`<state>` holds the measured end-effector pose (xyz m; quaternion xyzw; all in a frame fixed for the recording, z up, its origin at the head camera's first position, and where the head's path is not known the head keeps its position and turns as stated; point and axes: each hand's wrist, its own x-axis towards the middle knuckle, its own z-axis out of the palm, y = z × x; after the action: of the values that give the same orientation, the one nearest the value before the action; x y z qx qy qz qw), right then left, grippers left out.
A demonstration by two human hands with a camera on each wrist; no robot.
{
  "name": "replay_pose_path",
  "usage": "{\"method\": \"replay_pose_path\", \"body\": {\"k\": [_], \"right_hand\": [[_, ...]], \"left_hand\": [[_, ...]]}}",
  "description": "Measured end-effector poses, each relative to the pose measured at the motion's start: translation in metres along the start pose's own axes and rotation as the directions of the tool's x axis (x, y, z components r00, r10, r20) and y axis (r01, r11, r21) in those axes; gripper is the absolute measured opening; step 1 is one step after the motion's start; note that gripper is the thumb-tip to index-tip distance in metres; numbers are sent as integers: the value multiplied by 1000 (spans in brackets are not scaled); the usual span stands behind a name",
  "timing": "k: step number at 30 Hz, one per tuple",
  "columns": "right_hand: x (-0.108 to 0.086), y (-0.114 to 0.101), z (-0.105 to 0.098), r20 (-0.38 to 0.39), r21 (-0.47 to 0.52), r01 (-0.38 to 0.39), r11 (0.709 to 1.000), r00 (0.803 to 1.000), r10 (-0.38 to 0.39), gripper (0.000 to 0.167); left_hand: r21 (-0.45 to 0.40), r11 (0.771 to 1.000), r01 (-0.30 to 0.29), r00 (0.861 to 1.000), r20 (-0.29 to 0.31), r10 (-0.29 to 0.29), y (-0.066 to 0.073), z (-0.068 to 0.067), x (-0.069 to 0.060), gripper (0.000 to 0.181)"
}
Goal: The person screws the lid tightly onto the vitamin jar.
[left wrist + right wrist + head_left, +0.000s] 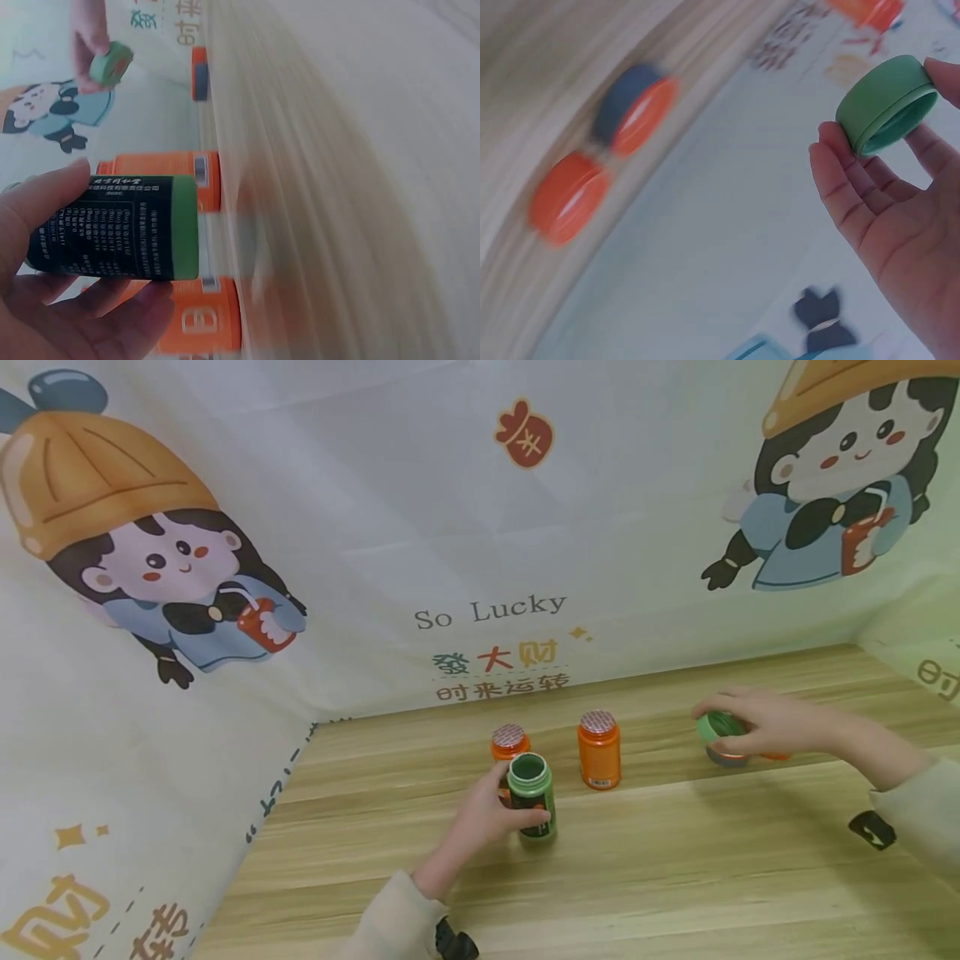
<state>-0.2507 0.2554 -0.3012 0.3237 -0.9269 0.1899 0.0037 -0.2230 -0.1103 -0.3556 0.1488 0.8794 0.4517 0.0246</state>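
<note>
My left hand [483, 818] grips an uncapped green bottle [531, 786] with a dark label, its mouth upward. In the left wrist view the bottle's base [184, 229] hangs slightly above the table. Off to the right, my right hand [780, 720] pinches a round green lid [881, 101] between thumb and fingers, its hollow side showing in the right wrist view. Two orange bottles [600, 756] with foil-sealed mouths stand upright on the table; the left one [510, 745] is partly hidden behind the green bottle and left hand.
Below the right hand, an orange lid [568, 199] and a grey-and-orange lid [622, 105] lie side by side on the wood-grain table [645, 877]. A printed white cloth [375, 527] rises behind the table and along its left and right sides.
</note>
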Motion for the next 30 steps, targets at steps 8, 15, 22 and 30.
{"method": "replay_pose_path", "body": {"k": [8, 15, 22, 30], "right_hand": [[16, -46, 8, -40, 110, 108, 988, 994, -104, 37], [32, -76, 24, -164, 217, 160, 963, 978, -126, 38], [43, -91, 42, -271, 271, 252, 929, 946, -178, 35], [51, -102, 52, -260, 426, 235, 874, 957, -131, 39]], "left_hand": [[-50, 999, 15, 996, 85, -11, 8, 22, 5, 62], [-53, 998, 23, 990, 143, -15, 16, 36, 7, 63], [-19, 1000, 12, 988, 153, -9, 18, 41, 5, 64], [-19, 1000, 22, 988, 153, -19, 15, 41, 4, 61]]}}
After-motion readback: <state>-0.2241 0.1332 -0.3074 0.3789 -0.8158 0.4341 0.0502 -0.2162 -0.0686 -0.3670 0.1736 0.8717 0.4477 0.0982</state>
